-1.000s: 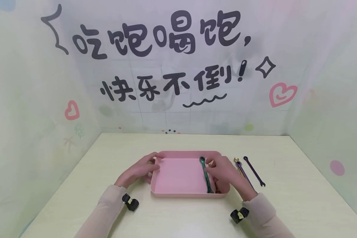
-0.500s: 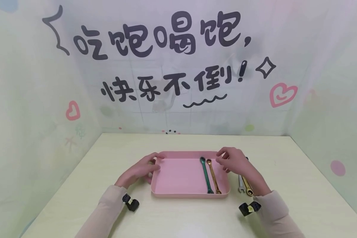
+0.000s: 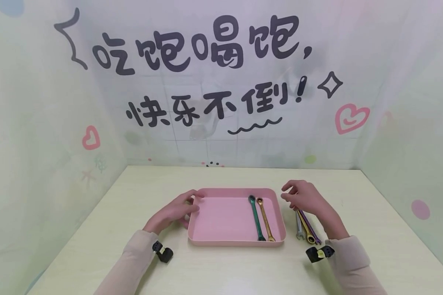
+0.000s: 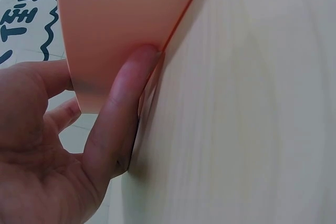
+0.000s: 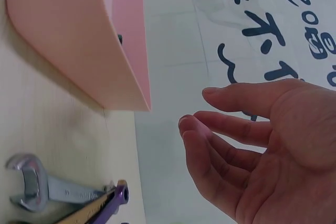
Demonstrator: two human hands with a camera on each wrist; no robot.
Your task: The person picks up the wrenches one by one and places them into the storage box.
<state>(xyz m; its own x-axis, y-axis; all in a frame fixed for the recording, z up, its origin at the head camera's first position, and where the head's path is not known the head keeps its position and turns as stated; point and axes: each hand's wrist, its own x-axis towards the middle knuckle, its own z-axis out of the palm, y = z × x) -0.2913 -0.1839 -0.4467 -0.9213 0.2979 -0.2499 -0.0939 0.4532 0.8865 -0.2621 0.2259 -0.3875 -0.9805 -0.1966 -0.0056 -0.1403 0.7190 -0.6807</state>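
My left hand grips the left wall of the pink tray, its digits on both sides of the rim; in the left wrist view a digit presses the outer wall near the table. Inside the tray, toward its right end, a green wrench and a gold wrench lie side by side. Just right of the tray, my right hand hovers with loosely bent fingers and holds nothing. Partly beneath it lie a silver wrench, a gold-yellow wrench and a purple wrench, their far ends hidden.
The pale wooden table stretches around the tray on every side. Behind it hangs a printed backdrop with dark lettering, and similar sheets flank both sides. Small black cameras sit on both wrists.
My right hand has moved up and right, off the gold wrench in the tray and out past the tray's right wall. My left hand and the tray stay in place.
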